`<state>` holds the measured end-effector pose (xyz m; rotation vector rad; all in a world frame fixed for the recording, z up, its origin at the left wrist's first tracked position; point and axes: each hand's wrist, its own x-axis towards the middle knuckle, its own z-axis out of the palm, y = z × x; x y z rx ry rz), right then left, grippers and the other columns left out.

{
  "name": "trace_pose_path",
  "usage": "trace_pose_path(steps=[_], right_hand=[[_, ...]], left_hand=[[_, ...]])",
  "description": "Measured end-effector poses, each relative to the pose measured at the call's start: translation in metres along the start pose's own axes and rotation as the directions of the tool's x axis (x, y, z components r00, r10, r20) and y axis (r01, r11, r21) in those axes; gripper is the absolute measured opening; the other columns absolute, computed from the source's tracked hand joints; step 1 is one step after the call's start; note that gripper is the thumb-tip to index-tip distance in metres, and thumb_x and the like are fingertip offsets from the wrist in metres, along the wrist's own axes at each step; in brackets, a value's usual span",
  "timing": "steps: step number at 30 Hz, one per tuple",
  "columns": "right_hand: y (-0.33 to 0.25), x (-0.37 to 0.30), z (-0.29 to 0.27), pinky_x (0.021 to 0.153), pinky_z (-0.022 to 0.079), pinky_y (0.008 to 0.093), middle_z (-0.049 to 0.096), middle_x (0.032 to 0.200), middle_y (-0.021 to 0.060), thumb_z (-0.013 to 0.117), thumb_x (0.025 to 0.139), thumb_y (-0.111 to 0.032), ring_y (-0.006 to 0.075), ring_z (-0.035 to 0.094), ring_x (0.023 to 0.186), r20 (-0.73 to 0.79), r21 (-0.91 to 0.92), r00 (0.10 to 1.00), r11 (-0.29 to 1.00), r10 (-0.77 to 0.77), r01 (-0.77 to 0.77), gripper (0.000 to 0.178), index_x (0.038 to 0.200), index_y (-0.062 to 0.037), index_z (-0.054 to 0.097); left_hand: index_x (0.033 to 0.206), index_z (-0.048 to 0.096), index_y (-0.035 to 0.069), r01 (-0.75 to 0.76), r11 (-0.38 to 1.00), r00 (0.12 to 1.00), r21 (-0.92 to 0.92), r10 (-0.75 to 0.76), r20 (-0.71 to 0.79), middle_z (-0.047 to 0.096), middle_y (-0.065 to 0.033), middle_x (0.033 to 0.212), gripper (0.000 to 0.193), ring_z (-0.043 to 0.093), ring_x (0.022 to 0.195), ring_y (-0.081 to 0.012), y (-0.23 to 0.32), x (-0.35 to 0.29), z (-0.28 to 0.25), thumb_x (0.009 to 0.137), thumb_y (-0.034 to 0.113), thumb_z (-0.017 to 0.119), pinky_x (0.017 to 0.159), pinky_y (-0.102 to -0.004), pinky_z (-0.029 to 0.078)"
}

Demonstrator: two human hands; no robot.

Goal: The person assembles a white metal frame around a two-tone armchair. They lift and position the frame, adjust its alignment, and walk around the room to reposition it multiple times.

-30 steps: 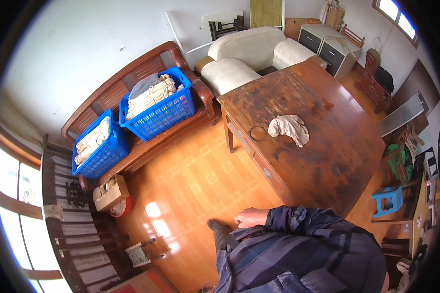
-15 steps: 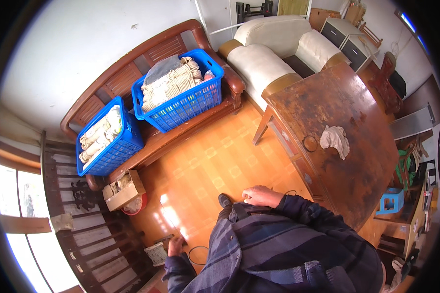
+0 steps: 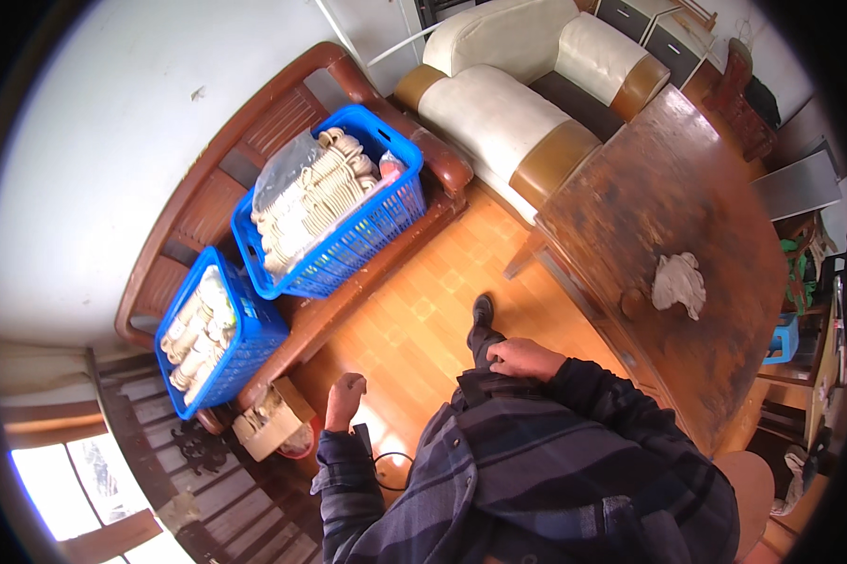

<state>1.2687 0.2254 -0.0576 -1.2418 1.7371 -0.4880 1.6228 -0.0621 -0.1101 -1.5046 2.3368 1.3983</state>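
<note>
My left hand is raised over the floor with its fingers curled in, and no object shows in it. Close by its wrist hangs a black cable in a loop. My right hand is at my waist, fingers folded, with nothing visible in its grasp. Ahead of me a blue plastic basket full of bundled cream rope stands on a wooden bench. To its left is a second blue basket, holding more cream bundles. Neither hand touches the baskets.
A worn wooden table with a crumpled pale cloth stands at my right. Behind it is a cream armchair. An open cardboard box sits on the floor by the bench's left end. A blue stool is at far right.
I have stepped forward, and the baskets and bench are nearer. My left hand has swung up and forward; my right hand stays at my waist.
</note>
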Motion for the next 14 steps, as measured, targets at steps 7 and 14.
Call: trace_pose_path(steps=[7, 14], right_hand=[[0.028, 0.082, -0.104, 0.082, 0.053, 0.0499, 0.073, 0.1, 0.0204, 0.067, 0.089, -0.03, 0.0391, 0.069, 0.098, -0.175, 0.061, 0.984, 0.998, 0.011, 0.0, 0.031, 0.107, -0.0045, 0.07], [0.08, 0.124, -0.155, 0.08, 0.053, 0.0462, 0.072, 0.101, 0.0158, 0.073, 0.086, -0.03, 0.0362, 0.069, 0.097, -0.258, 0.14, 0.961, 0.988, 0.1, -0.065, 0.031, 0.106, -0.0066, 0.068]], left_hand=[[0.105, 0.07, -0.009, 0.076, 0.987, 0.997, -0.144, -0.073, 0.023, 0.074, -0.0146, 0.085, 0.029, 0.072, 0.08, -0.0215, 0.094, 0.095, -0.044, 0.093, 0.017, 0.064, 0.075, -0.0346, 0.056], [0.116, 0.073, -0.001, -0.114, 0.98, 0.986, 0.164, 0.09, 0.142, 0.078, -0.0173, 0.106, 0.036, 0.075, 0.097, -0.0311, 0.166, 0.254, -0.071, 0.096, 0.027, 0.065, 0.088, -0.037, 0.056]])
